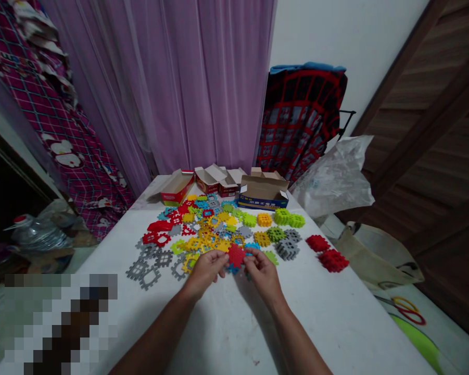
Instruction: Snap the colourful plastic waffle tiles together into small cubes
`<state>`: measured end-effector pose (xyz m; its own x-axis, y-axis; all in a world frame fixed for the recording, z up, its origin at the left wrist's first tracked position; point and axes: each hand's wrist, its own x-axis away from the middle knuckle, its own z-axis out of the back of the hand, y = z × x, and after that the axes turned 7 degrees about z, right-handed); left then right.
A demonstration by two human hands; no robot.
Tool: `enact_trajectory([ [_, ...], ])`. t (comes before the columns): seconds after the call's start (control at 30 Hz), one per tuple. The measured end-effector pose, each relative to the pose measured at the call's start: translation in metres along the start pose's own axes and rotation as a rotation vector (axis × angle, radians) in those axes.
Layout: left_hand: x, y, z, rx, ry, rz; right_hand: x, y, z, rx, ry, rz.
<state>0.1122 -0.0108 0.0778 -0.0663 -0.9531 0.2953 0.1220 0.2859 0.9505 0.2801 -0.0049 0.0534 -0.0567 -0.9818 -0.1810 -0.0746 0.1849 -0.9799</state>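
A red toothed plastic building piece is held up between my two hands, over the near edge of the heap. My left hand pinches its left edge, and my right hand pinches the right edge. Just below it a bit of blue piece shows; I cannot tell whether it is held or lying on the table. Spread beyond my hands are loose yellow pieces, grey pieces and red pieces. To the right stand stacks of grey pieces, green pieces and red pieces.
The white table holds several opened cardboard boxes at its back, among them a blue box and a red box. A clear plastic bag and a beige bag are at the right side. Purple curtains hang behind.
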Motion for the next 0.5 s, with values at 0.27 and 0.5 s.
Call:
enact_trajectory([
  [0.27, -0.001, 0.007, -0.014, 0.053, -0.075, 0.047, 0.011, -0.018, 0.029, 0.597, -0.108, 0.332],
  [0.5, -0.006, 0.008, -0.031, 0.076, -0.156, 0.037, 0.017, -0.019, 0.035, 0.79, -0.046, 0.452],
])
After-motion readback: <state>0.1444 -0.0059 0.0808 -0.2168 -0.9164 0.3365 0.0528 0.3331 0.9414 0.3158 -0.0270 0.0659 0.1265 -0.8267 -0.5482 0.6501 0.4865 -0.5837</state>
